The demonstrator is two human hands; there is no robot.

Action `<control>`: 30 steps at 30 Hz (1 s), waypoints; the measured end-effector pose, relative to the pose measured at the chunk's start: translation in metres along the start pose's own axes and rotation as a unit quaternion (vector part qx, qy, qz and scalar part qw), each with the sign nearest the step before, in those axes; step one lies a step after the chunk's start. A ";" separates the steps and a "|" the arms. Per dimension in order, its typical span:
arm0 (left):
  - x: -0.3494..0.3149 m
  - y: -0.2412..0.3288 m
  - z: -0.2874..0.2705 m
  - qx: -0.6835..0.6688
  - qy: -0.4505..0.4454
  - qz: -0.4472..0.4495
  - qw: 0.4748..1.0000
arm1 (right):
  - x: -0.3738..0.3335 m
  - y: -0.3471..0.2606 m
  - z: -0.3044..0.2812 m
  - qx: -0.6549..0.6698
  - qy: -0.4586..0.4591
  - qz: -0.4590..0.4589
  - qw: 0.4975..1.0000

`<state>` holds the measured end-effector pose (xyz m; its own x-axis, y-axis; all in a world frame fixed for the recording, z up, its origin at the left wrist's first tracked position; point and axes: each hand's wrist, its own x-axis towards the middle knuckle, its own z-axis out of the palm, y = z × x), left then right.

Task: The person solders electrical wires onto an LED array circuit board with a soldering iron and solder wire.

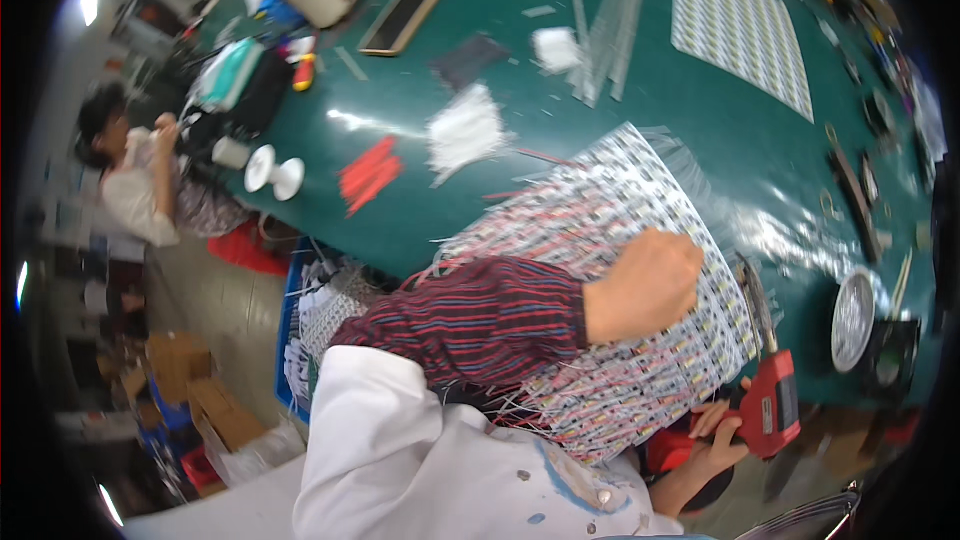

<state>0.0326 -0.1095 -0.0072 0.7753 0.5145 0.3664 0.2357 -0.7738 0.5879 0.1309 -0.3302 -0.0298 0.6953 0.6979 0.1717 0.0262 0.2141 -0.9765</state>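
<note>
LED strip panel, a wide mat of white strips laid side by side with red and white wire tails bristling from its ends, lies at the near edge of the green table and overhangs it toward the person. It looks light and floppy rather than stiff, likely to sag or fan apart if lifted by one corner, and the thin wires and small parts seem fragile; pressing it flat or lifting it along a whole edge with a spread palm looks the safer hold, well away from the loose wire ends. The left hand, curled into a loose fist, presses down on the panel near its middle. The right hand is wrapped around the grip of a red soldering gun, whose tip points up along the panel's right edge. Below the table's near-left edge a blue crate holds more white strips with wires, heaped loosely. At the near-right corner sits a round metal tin, its contents too blurred to tell. Further along the table lie a second strip panel and a bundle of red wires. Another person works at the left end.
</note>
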 end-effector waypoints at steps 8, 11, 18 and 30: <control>0.000 -0.037 -0.092 0.222 0.004 0.007 0.975 | -0.011 0.003 0.016 0.001 -0.008 -0.008 1.000; 0.001 -0.099 -0.132 0.283 0.073 -0.146 0.945 | -0.015 0.003 0.023 -0.007 0.005 0.013 1.000; 0.012 -0.200 -0.169 0.451 0.099 -0.217 0.860 | -0.021 -0.001 0.030 0.023 0.025 0.022 0.999; 0.026 -0.232 -0.184 0.430 0.047 -0.248 0.867 | -0.024 0.006 0.030 0.041 0.014 0.038 0.998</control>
<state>-0.1099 0.1513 -0.0012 0.4124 0.8591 0.3031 0.9072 -0.4177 -0.0505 0.0924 -0.3249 -0.0362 0.7130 0.6951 0.0925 -0.0861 0.2176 -0.9722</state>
